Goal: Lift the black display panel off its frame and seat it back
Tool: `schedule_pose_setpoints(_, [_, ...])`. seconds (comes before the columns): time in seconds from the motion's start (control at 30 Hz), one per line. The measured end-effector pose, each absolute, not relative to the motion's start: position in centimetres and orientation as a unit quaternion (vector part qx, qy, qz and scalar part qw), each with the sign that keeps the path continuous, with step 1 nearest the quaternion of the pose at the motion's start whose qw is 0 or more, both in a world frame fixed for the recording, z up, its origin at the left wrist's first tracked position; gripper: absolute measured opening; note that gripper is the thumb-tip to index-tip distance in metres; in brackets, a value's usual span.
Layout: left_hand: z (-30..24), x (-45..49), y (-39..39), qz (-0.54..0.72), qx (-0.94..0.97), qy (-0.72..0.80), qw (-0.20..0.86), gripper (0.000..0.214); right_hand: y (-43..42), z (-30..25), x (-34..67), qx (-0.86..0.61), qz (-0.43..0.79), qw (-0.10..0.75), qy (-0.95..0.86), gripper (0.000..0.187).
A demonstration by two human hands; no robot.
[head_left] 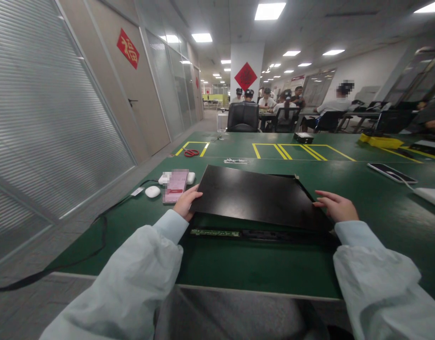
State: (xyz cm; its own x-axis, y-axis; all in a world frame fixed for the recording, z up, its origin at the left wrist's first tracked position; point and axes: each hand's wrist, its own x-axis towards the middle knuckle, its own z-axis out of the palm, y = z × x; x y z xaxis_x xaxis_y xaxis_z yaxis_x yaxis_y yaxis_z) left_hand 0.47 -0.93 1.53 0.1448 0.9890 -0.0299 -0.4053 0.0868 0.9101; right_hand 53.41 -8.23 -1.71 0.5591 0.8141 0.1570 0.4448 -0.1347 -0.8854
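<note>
A flat black panel [251, 193], like a display sheet, lies tilted across a thin black frame [304, 191]. My left hand [186, 200] is closed on the panel's left edge, with the thumb on top, and that side is raised. At the right side, my right hand [336, 206] has its fingers stretched out and apart. Its fingertips are at the frame's right edge; whether they press on it I cannot tell. Along the near side of the frame shows a narrow green circuit board [215, 232]. Most of the frame's inside is hidden under the panel.
Left of the panel lie a pink phone [175, 186], a white round case [152, 191] and a black cable [104, 231]. Red scissors [191, 153] and a small clear bag [235, 161] are farther back. Another phone [392, 173] and a yellow tray [380, 141] are to the right. Several people sit beyond.
</note>
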Motion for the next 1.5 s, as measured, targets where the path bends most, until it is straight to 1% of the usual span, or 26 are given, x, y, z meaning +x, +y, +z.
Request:
schedule_pose_setpoints(0.13, [1.4, 0.5, -0.9, 0.549, 0.406, 0.378, 0.625, 0.073, -8.4, -1.4, 53.0, -0.756, 0.164, 0.473, -0.421, 0.044])
schedule_pose_setpoints(0.3, [1.2, 0.5, -0.8, 0.553, 0.417, 0.387, 0.609, 0.053, -8.5, -1.0, 53.4, -0.753, 0.181, 0.464, -0.430, 0.044])
schedule_pose_setpoints(0.47, [1.0, 0.4, -0.8, 0.548, 0.413, 0.396, 0.610, 0.058, -8.4, -0.6, 52.8, -0.784, 0.161, 0.431, -0.416, 0.043])
schedule_pose_setpoints(0.7, [0.8, 0.7, -0.7, 0.565, 0.407, 0.399, 0.596, 0.050, -9.9, -0.1, 50.9, -0.762, 0.163, 0.473, -0.412, 0.036])
schedule_pose_setpoints(0.83, [0.7, 0.5, -0.6, 0.554, 0.415, 0.401, 0.599, 0.047, -9.8, 0.1, 51.0, -0.775, 0.166, 0.457, -0.403, 0.029])
schedule_pose_setpoints(0.97, [-0.1, 0.7, -0.1, 0.578, 0.403, 0.401, 0.585, 0.046, -9.7, 0.1, 51.2, -0.781, 0.160, 0.443, -0.410, 0.026])
schedule_pose_setpoints(1.1, [-0.4, 0.8, 0.0, 0.589, 0.398, 0.403, 0.577, 0.048, -9.8, -0.1, 51.2, -0.773, 0.156, 0.448, -0.422, 0.023])
schedule_pose_setpoints(1.2, [0.2, 0.4, -0.4, 0.570, 0.435, 0.406, 0.568, 0.054, -9.7, -0.2, 51.3, -0.771, 0.152, 0.448, -0.426, 0.025])
schedule_pose_setpoints(1.3, [1.0, -0.4, -0.5, 0.542, 0.500, 0.440, 0.512, 0.063, -9.3, -0.5, 51.5, -0.791, 0.143, 0.431, -0.410, 0.028])
schedule_pose_setpoints(1.4, [1.4, -1.5, -0.1, 0.486, 0.578, 0.520, 0.398, 0.063, -8.9, -0.8, 51.8, -0.804, 0.136, 0.416, -0.402, 0.031])
schedule_pose_setpoints(1.5, [1.3, -2.3, 0.4, 0.396, 0.633, 0.564, 0.352, 0.060, -8.8, -1.1, 52.3, -0.792, 0.136, 0.422, -0.419, 0.035])
